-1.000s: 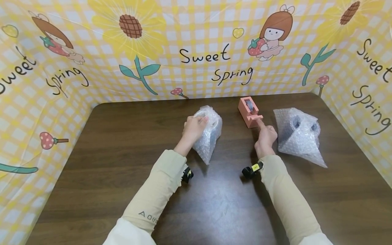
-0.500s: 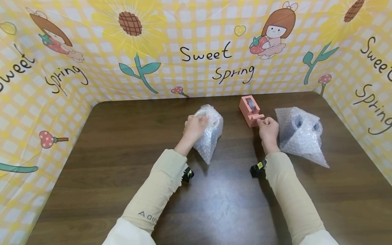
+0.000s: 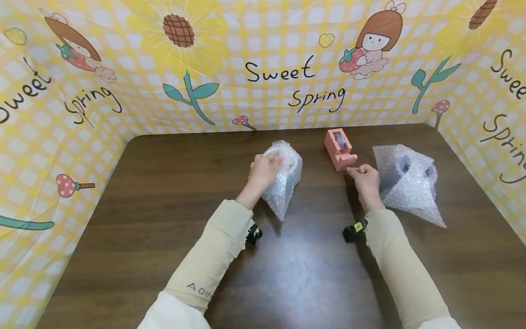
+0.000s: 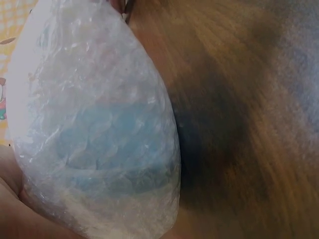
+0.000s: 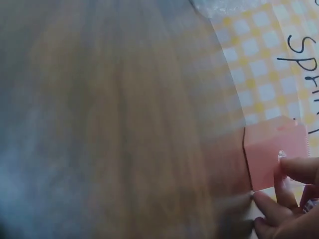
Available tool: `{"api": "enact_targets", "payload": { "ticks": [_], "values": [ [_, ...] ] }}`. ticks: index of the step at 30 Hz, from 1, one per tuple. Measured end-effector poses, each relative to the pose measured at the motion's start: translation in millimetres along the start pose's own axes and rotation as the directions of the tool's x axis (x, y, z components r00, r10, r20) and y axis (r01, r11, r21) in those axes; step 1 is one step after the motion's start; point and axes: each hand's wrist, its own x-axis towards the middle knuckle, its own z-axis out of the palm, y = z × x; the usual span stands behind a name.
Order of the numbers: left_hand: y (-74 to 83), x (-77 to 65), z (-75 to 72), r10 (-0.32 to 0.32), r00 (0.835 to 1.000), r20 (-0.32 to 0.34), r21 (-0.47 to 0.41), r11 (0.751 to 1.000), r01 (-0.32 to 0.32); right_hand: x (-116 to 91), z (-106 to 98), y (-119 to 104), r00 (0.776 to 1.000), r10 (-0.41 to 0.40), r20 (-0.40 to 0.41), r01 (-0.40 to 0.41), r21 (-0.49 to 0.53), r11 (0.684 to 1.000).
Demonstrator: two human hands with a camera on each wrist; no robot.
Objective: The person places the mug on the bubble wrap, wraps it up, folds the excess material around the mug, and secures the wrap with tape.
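My left hand (image 3: 265, 171) grips the upper left side of a bubble-wrapped bundle (image 3: 283, 187) at the middle of the table. Something light blue shows through the wrap in the left wrist view, and the bundle's lower end tapers to a point. A pink tape dispenser (image 3: 340, 148) with a roll of clear tape stands to the right of the bundle. Just in front of its cutting edge, my right hand (image 3: 367, 183) has thumb and forefinger pinched together. Between those fingertips a shiny bit of clear tape (image 5: 281, 155) shows in the right wrist view.
A second bubble-wrapped bundle (image 3: 411, 183), with two round openings, lies right of my right hand. The dark wooden table (image 3: 156, 228) is bordered at the back and sides by a yellow checked cloth (image 3: 230, 91).
My right hand has drawn back from the dispenser's cutting edge toward the right, its pointing forefinger now folded into a pinch with the thumb. My left hand has kept its grip on the bundle.
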Motion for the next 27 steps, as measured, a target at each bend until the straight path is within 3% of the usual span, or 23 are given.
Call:
{"api": "enact_targets", "payload": {
  "ticks": [6, 10, 14, 17, 21, 27],
  "values": [
    [-1.0, 5.1, -3.2, 0.050, 0.999, 0.011, -0.017, 0.999, -0.050, -12.7, -3.1, -10.2, 0.997, -0.048, 0.064, 0.048, -0.009, 0.999],
    [-1.3, 7.3, -6.8, 0.010, 0.998, 0.065, -0.086, 0.996, -0.004, -24.2, -2.4, -25.4, 0.986, -0.103, 0.135, 0.109, -0.039, 0.993],
    [-1.0, 7.8, -10.8, -0.024, 0.993, 0.112, -0.168, 0.985, 0.043, -36.2, 2.0, -46.5, 0.956, -0.176, 0.236, 0.197, -0.069, 0.978],
    [-1.2, 7.5, -12.6, -0.040, 0.992, 0.123, -0.202, 0.977, 0.064, -43.7, 9.2, -62.6, 0.920, -0.223, 0.321, 0.263, -0.084, 0.961],
    [-1.0, 8.2, -12.5, -0.081, 0.987, 0.135, -0.232, 0.966, 0.112, -51.1, 24.8, -81.1, 0.857, -0.274, 0.437, 0.353, -0.110, 0.929],
    [2.0, 11.2, -9.6, -0.175, 0.979, 0.110, -0.318, 0.926, 0.201, -58.9, 53.3, -101.9, 0.716, -0.342, 0.609, 0.519, -0.137, 0.844]
  ]
}}
